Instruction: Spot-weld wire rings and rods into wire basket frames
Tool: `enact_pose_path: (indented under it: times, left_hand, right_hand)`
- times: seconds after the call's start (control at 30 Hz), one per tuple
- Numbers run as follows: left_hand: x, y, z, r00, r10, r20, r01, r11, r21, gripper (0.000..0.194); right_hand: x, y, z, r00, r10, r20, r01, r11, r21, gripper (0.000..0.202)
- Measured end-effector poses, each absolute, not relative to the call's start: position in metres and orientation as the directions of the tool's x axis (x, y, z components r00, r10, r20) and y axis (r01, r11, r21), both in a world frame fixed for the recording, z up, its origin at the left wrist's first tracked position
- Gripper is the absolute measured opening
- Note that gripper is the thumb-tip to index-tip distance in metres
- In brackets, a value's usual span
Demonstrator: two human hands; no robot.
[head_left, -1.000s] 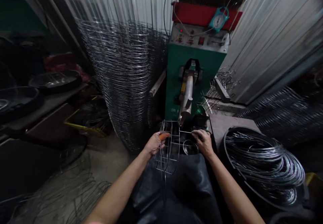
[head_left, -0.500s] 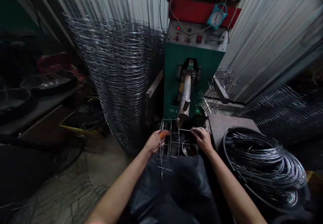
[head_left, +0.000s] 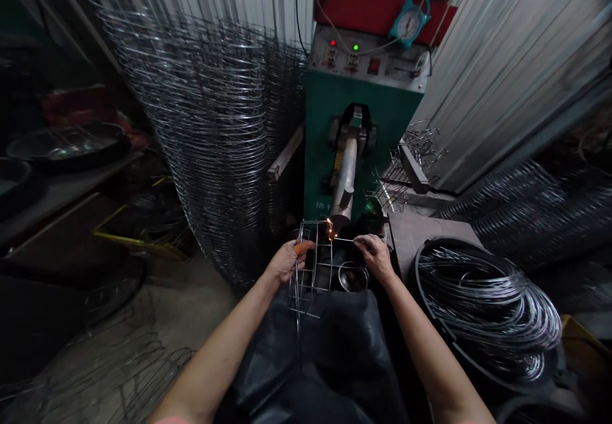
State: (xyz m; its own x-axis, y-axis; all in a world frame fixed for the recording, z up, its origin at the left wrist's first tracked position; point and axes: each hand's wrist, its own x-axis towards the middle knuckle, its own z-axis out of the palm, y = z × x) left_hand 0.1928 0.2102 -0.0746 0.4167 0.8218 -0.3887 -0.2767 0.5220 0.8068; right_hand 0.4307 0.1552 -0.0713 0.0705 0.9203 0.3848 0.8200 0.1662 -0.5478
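My left hand [head_left: 285,261] is closed around the left side of a wire frame [head_left: 315,271], with an orange covering on the thumb or a finger. Several thin wires hang down from below that hand. My right hand [head_left: 374,257] pinches the right end of a short metal rod [head_left: 345,240]. The rod's other end meets the frame under the electrode arm [head_left: 345,178] of a green spot welder [head_left: 315,131]. Orange sparks [head_left: 331,231] glow at that contact. A small round metal bowl [head_left: 352,277] sits just below the rod.
Tall stacks of wire rings [head_left: 215,137] stand at the left. A black tub [head_left: 423,303] of wire hoops [head_left: 492,315] is at the right, near a grey board [head_left: 430,229]. A yellow crate [head_left: 138,245] stands on the left floor, with loose wires [head_left: 138,373] nearer.
Sparks have appeared at the electrode tip, and a green lamp has lit beside the red one on the welder. The whole view has shifted slightly; both hands keep their grips.
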Motion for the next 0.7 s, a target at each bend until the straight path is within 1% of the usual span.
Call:
enact_pose_path:
  times: [0.1,0.2,0.23,0.27,0.3,0.33,0.37,0.4,0.43,0.47,0.5,0.57,0.63,0.7]
  left_hand:
    - [0.193,0.211,-0.076,0.418,0.825,-0.379,-0.277,0.513,0.813,0.036]
    - [0.194,0.210,-0.075,0.418,0.834,-0.359,-0.294,0.498,0.816,0.036]
    - [0.194,0.210,-0.074,0.417,0.836,-0.357,-0.295,0.496,0.817,0.036]
    - [0.195,0.210,-0.074,0.414,0.838,-0.356,-0.295,0.494,0.818,0.036]
    - [0.195,0.210,-0.074,0.411,0.839,-0.356,-0.293,0.491,0.820,0.036]
    - [0.195,0.210,-0.074,0.404,0.842,-0.356,-0.293,0.489,0.822,0.035]
    - [0.195,0.210,-0.074,0.397,0.846,-0.356,-0.295,0.485,0.823,0.034]
    - [0.195,0.210,-0.075,0.393,0.848,-0.356,-0.296,0.483,0.824,0.034]
    - [0.195,0.211,-0.075,0.391,0.849,-0.355,-0.295,0.481,0.825,0.033]
    - [0.195,0.211,-0.076,0.391,0.849,-0.354,-0.294,0.480,0.827,0.032]
    - [0.195,0.211,-0.076,0.393,0.849,-0.353,-0.292,0.479,0.828,0.032]
    - [0.195,0.210,-0.076,0.393,0.851,-0.349,-0.290,0.475,0.831,0.031]
    - [0.196,0.210,-0.075,0.393,0.852,-0.344,-0.292,0.471,0.833,0.032]
    - [0.197,0.209,-0.073,0.402,0.848,-0.346,-0.290,0.476,0.830,0.031]
  right_hand:
    - [0.431,0.153,-0.063,0.077,0.920,0.385,0.837,0.151,-0.527,0.021]
    - [0.409,0.135,-0.044,0.127,0.875,0.468,0.898,0.099,-0.429,0.020]
    - [0.395,0.126,-0.037,0.129,0.862,0.491,0.902,0.105,-0.419,0.021]
    - [0.378,0.115,-0.032,0.112,0.869,0.481,0.888,0.130,-0.441,0.022]
    - [0.359,0.105,-0.028,0.072,0.900,0.430,0.853,0.168,-0.493,0.023]
    - [0.339,0.095,-0.027,0.009,0.941,0.338,0.802,0.195,-0.565,0.023]
    - [0.320,0.087,-0.028,-0.056,0.973,0.225,0.754,0.189,-0.629,0.024]
    - [0.302,0.081,-0.031,-0.103,0.987,0.121,0.727,0.158,-0.669,0.028]
    - [0.287,0.078,-0.037,-0.122,0.992,0.041,0.717,0.117,-0.687,0.032]
    - [0.276,0.077,-0.043,-0.114,0.994,-0.005,0.716,0.079,-0.693,0.036]
    - [0.269,0.078,-0.049,-0.087,0.996,-0.018,0.711,0.049,-0.701,0.039]
    - [0.263,0.085,-0.059,-0.028,1.000,0.005,0.670,0.022,-0.742,0.043]
    - [0.265,0.091,-0.064,0.008,0.998,0.054,0.621,0.038,-0.783,0.041]
    - [0.268,0.095,-0.063,0.026,0.994,0.109,0.599,0.071,-0.798,0.037]
